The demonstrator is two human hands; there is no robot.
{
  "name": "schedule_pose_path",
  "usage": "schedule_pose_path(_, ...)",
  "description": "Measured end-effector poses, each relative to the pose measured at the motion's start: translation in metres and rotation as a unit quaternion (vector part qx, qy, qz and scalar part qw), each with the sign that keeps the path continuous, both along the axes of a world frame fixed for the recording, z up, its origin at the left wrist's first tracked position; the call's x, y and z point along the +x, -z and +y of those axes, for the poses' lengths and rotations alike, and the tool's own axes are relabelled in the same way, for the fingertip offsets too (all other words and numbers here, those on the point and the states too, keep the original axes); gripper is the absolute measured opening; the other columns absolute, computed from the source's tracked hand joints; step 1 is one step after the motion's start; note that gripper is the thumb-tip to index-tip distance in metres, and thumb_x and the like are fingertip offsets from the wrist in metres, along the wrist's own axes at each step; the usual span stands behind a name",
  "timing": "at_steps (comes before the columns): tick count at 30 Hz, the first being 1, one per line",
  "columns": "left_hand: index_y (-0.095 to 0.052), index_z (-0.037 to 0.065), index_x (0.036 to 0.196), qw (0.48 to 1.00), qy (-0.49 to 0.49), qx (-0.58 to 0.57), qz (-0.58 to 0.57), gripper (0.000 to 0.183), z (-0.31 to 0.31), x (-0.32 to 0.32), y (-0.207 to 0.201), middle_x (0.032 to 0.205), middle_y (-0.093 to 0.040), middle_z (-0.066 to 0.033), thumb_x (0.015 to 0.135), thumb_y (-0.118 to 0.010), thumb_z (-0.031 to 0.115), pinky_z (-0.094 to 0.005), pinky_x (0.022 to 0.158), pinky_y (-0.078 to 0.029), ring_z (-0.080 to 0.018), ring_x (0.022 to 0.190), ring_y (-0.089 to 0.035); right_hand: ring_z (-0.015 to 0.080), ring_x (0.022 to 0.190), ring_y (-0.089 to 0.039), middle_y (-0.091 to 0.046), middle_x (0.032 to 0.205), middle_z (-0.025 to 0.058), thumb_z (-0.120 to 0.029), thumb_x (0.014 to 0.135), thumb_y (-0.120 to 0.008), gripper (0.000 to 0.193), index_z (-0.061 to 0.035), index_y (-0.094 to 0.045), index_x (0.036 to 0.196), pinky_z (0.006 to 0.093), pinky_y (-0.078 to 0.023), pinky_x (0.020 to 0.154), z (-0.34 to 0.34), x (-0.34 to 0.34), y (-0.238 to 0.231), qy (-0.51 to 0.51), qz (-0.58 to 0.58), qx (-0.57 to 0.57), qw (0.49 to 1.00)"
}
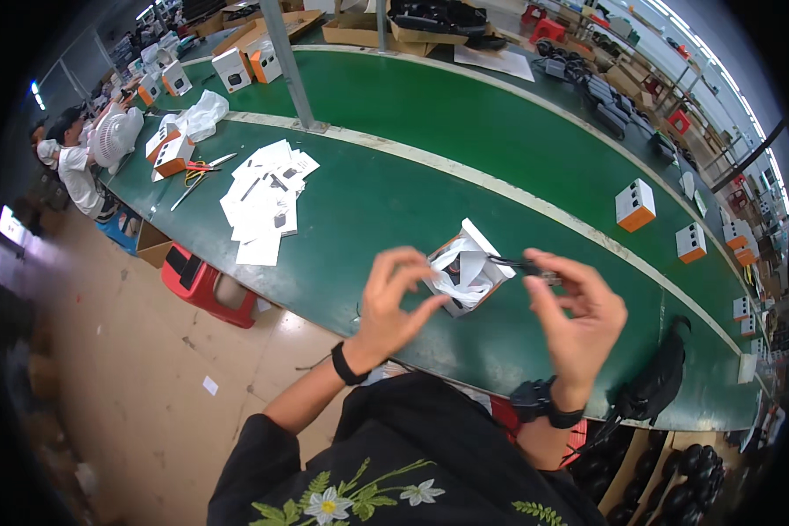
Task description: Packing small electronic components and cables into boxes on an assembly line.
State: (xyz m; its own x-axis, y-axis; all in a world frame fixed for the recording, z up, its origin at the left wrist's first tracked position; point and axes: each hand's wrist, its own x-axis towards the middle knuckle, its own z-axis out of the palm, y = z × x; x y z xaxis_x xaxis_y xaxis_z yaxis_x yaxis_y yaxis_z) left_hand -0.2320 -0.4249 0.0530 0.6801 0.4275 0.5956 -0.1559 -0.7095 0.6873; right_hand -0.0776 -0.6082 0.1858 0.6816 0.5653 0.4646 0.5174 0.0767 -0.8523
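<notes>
My left hand [394, 298] is raised over the green bench, its fingertips pinching the edge of a white bag or wrapping that sticks out of a small open white-and-orange box [467, 273]. My right hand [578, 320] is held up to the right of the box, thumb and fingers pinching a small dark plug on a thin black cable [510, 262]. The cable runs left toward the box. What else lies inside the box is hidden by the white wrapping.
A pile of white leaflets [265, 200] lies far left on the bench [385, 193], with scissors [203, 168] and more boxes beyond. Closed white-and-orange boxes [635, 205] stand on the conveyor to the right. A red stool [203, 282] stands below. Another person [74, 158] sits far left.
</notes>
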Motion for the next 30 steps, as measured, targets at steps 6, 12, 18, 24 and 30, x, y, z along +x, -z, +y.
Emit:
schedule_pose_path(6, -0.084, 0.011, 0.111, 0.998, -0.016, 0.003, -0.062, 0.030, 0.021, 0.033, -0.017, 0.126, -0.077, -0.0082, 0.083, -0.095, 0.013, -0.0379, 0.079, -0.064, -0.0266, 0.109, -0.074, 0.0200, 0.074, -0.075, -0.083, 0.098, 0.0099, 0.002, 0.085, -0.090, 0.025, -0.0043, -0.084, 0.109, 0.0324, -0.055, 0.064, 0.022, -0.014, 0.041, 0.079, -0.179, -0.098, 0.976)
schedule_pose_path(12, -0.082, 0.013, 0.100, 0.977, -0.022, 0.208, 0.034, 0.020, 0.013, 0.035, -0.019, 0.116, -0.072, -0.0058, 0.082, -0.091, 0.017, -0.0381, 0.075, -0.063, -0.0262, 0.105, -0.071, 0.0260, 0.087, -0.067, -0.080, 0.102, 0.0038, -0.003, 0.079, -0.094, 0.023, -0.0069, -0.085, 0.100, 0.0386, -0.056, 0.072, 0.031, -0.003, 0.063, 0.159, -0.304, -0.058, 0.937)
schedule_pose_path(18, -0.084, 0.012, 0.101, 0.972, -0.078, 0.216, 0.047, 0.026, 0.015, 0.037, -0.040, 0.128, -0.073, -0.0089, 0.080, -0.096, 0.020, -0.0404, 0.083, -0.063, -0.0303, 0.117, -0.070, 0.0242, 0.085, -0.065, -0.079, 0.102, 0.0023, -0.004, 0.079, -0.096, 0.024, -0.0085, -0.086, 0.100, 0.0359, -0.056, 0.067, 0.039, -0.014, 0.077, 0.158, -0.291, -0.029, 0.943)
schedule_pose_path(24, -0.083, 0.010, 0.101, 0.995, 0.031, 0.035, 0.090, 0.026, 0.024, 0.040, -0.028, 0.137, -0.073, -0.0117, 0.083, -0.097, 0.023, -0.0426, 0.089, -0.065, -0.0341, 0.119, -0.077, 0.0253, 0.085, -0.067, -0.081, 0.104, 0.0019, -0.001, 0.081, -0.090, 0.023, -0.0075, -0.085, 0.102, 0.0375, -0.058, 0.069, 0.042, -0.001, 0.080, 0.194, -0.318, -0.065, 0.926)
schedule_pose_path(30, -0.085, 0.012, 0.105, 0.985, 0.015, 0.128, 0.115, 0.027, 0.021, 0.031, -0.039, 0.136, -0.075, -0.0101, 0.083, -0.097, 0.021, -0.0417, 0.082, -0.066, -0.0309, 0.112, -0.081, 0.0254, 0.086, -0.067, -0.083, 0.105, -0.0005, 0.001, 0.079, -0.084, 0.023, -0.0091, -0.085, 0.100, 0.0375, -0.061, 0.069, 0.048, -0.004, 0.080, 0.171, -0.306, -0.104, 0.931)
